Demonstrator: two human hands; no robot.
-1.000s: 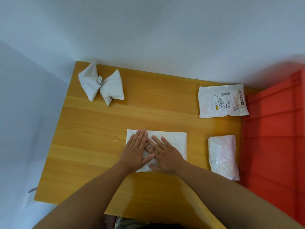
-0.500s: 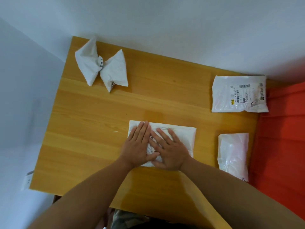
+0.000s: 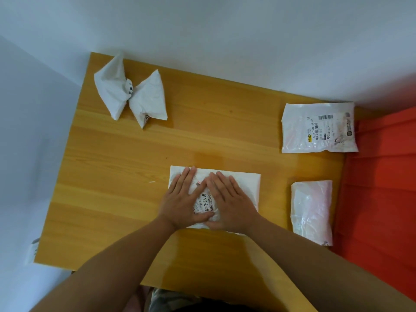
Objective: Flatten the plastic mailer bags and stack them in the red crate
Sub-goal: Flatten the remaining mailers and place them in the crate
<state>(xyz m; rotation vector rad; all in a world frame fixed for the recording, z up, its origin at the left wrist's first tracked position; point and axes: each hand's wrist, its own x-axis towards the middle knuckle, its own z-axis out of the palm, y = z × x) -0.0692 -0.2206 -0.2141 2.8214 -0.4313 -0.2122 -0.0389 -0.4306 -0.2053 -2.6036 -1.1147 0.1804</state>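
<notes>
Two hands flat on mailer (image 3: 244, 183), centre frame: left hand (image 3: 181, 202) and right hand (image 3: 229, 204) fingers straight, pressing, gripping nothing. Compared with a second ago: hands spread slightly apart, label now showing between them; bag in same spot on table (image 3: 112, 176). Judged: smoothing under way, nothing stacked yet. Knotted bag (image 3: 130, 96) upper left, labelled bag (image 3: 318, 128) upper right, clear bag (image 3: 311, 210) right, beside red crate (image 3: 382, 188). Pale walls behind.

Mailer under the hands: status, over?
Left hand and right hand flat, pressing mailer on table. Crate to the right, nothing in the way.
</notes>
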